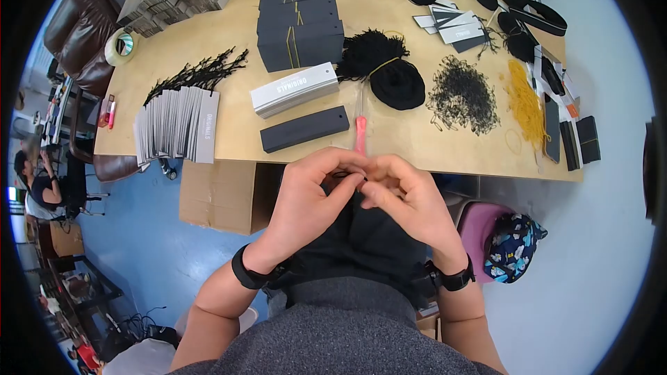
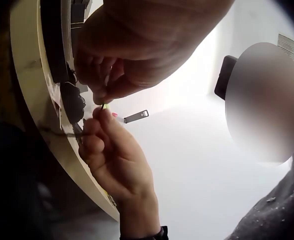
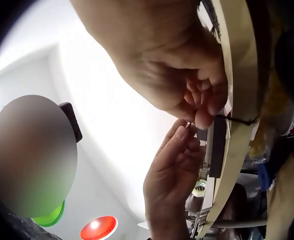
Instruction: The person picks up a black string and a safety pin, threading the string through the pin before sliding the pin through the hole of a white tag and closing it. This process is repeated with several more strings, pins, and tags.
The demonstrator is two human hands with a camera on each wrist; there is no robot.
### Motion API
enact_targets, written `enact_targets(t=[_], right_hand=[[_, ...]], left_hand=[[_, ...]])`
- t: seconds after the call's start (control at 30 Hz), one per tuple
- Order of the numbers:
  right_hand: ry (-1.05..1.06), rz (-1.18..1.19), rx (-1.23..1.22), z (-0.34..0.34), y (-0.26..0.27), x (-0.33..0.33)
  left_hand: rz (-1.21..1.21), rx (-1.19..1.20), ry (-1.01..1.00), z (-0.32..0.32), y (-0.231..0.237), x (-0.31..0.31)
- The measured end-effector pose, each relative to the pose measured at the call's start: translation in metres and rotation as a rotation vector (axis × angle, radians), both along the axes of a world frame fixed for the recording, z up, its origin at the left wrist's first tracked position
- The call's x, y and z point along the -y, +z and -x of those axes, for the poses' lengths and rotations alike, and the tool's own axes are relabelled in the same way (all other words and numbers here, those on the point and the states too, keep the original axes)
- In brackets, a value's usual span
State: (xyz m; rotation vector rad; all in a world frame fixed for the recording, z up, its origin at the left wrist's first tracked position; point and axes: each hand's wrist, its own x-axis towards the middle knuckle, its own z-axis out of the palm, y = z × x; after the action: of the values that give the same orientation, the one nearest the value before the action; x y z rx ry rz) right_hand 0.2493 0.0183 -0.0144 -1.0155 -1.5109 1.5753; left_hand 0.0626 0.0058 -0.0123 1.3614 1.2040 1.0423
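Note:
My left hand [image 1: 313, 191] and right hand [image 1: 413, 201] meet fingertip to fingertip in front of the table's near edge. Between their thumbs and fingers they pinch a thin black cord [image 3: 239, 120]; its tail sticks out past the right hand in the right wrist view. Most of the cord is hidden by the fingers. Just beyond the hands, a tool with a pink handle [image 1: 360, 135] and a thin metal shaft lies on the table. A black tag stack [image 1: 304, 130] and a white tag stack [image 1: 294, 90] lie to its left.
Fanned grey tags with black cords [image 1: 177, 125] lie at the left. Banded black tag blocks [image 1: 300, 45] and a black cord bundle [image 1: 396, 83] sit farther back. Rightward are small black wire pins [image 1: 464, 94] and yellow strands [image 1: 524, 104]. A cardboard box [image 1: 222, 194] stands below the edge.

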Motion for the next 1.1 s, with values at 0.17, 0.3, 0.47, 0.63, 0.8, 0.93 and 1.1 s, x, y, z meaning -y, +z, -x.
enact_targets(t=[0.17, 0.3, 0.47, 0.63, 0.8, 0.93, 1.1], right_hand=[[-0.059, 0.042, 0.167, -0.009, 0.003, -0.005], [-0.025, 0.013, 0.205, -0.014, 0.004, 0.000], [-0.034, -0.065, 0.214, -0.018, 0.000, 0.008], [-0.035, -0.057, 0.249, -0.022, 0.002, 0.011], [-0.053, -0.066, 0.192, -0.022, -0.001, 0.011], [-0.055, -0.075, 0.205, -0.021, 0.000, 0.013], [-0.037, -0.081, 0.217, -0.021, 0.001, 0.016]], left_hand=[[-0.442, -0.454, 0.142, 0.021, 0.003, -0.036], [-0.677, -0.850, 0.332, 0.048, 0.000, -0.088], [-0.522, -0.935, 0.227, 0.067, -0.011, -0.109], [-0.606, -0.969, 0.278, 0.061, 0.011, -0.083], [-0.549, -0.930, 0.095, 0.054, -0.002, -0.055], [-0.531, -0.915, 0.106, 0.052, -0.012, -0.057], [-0.472, -0.868, 0.073, 0.057, -0.011, -0.060]])
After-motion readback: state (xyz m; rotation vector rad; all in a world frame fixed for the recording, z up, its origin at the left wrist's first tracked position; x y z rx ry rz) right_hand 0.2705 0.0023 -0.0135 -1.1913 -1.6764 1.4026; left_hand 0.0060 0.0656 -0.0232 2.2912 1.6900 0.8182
